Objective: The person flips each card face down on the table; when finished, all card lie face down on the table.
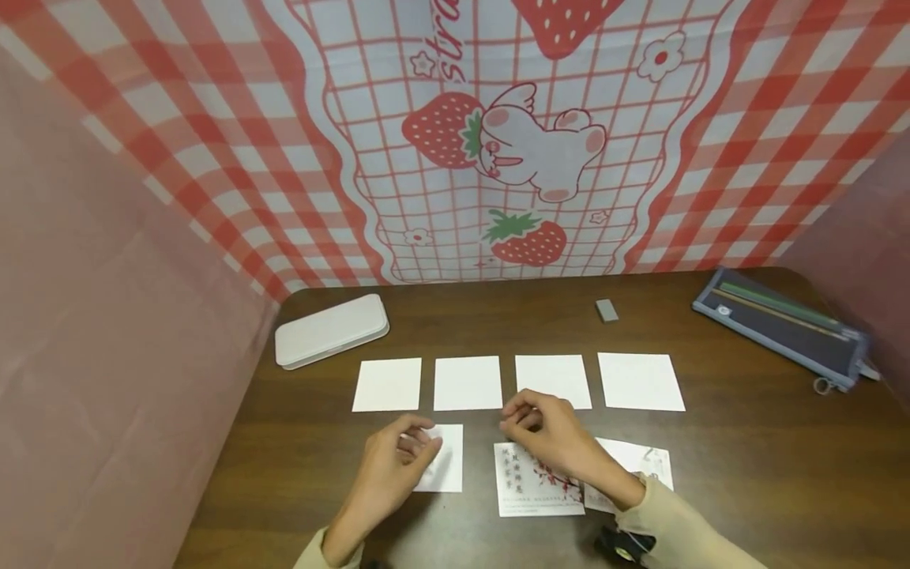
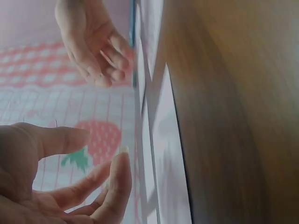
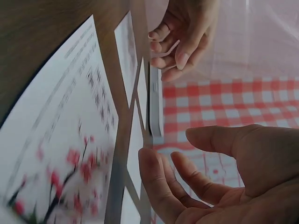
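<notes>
My left hand (image 1: 389,466) hovers over a white card (image 1: 451,462), covering its left part. Its fingers are loosely bent, with a gap between thumb and fingertips and nothing held. Above the upper edge of a card printed with red blossoms and dark characters (image 1: 515,490) is my right hand (image 1: 550,431), also loosely bent; the right wrist view shows its thumb apart from the fingers. Beneath my right forearm lies another printed card (image 1: 626,454), partly hidden. Several blank white cards, one of them a card (image 1: 468,383) between the hands, form a row farther back.
At the back left lies a white case (image 1: 330,330). A small grey block (image 1: 607,310) sits near the back edge. A dark zipped pouch (image 1: 782,328) is at the right on the brown table (image 1: 746,458). A strawberry-patterned cloth (image 1: 441,221) hangs behind.
</notes>
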